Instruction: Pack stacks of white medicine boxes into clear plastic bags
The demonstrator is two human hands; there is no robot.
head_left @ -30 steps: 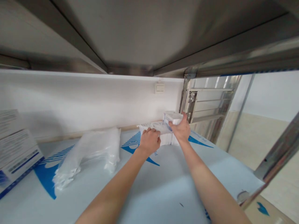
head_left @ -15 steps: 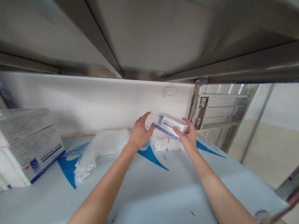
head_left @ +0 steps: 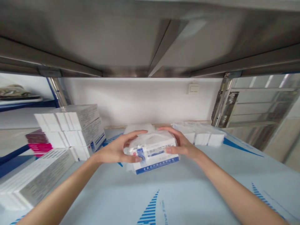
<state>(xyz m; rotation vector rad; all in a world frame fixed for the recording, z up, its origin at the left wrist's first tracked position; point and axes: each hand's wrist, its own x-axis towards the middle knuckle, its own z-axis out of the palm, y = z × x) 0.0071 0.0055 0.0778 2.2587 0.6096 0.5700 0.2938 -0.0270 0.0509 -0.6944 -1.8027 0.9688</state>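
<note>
A white-and-blue pack of printed medicine boxes (head_left: 156, 153) in clear plastic film is held above the shelf surface in the middle of the view. My left hand (head_left: 117, 148) grips its left end, thumb on the printed front and fingers over the top. At the right end, my right hand (head_left: 184, 145) is closed around it the same way. The printed side faces me, its lower edge slightly tilted. Behind the pack lies a clear plastic bag (head_left: 138, 127), partly covered by it.
Wrapped white boxes (head_left: 206, 137) line the back right. Stacked white cartons (head_left: 70, 126) stand on the left, with more cartons (head_left: 39, 175) lying in front and magenta boxes (head_left: 38, 142) behind. A metal shelf (head_left: 131, 40) hangs low overhead; film-covered surface (head_left: 192, 190) lies below.
The pack has come from the back right toward the middle and nearer to me. My left hand, apart from it before, now grips it too. The view has turned left.
</note>
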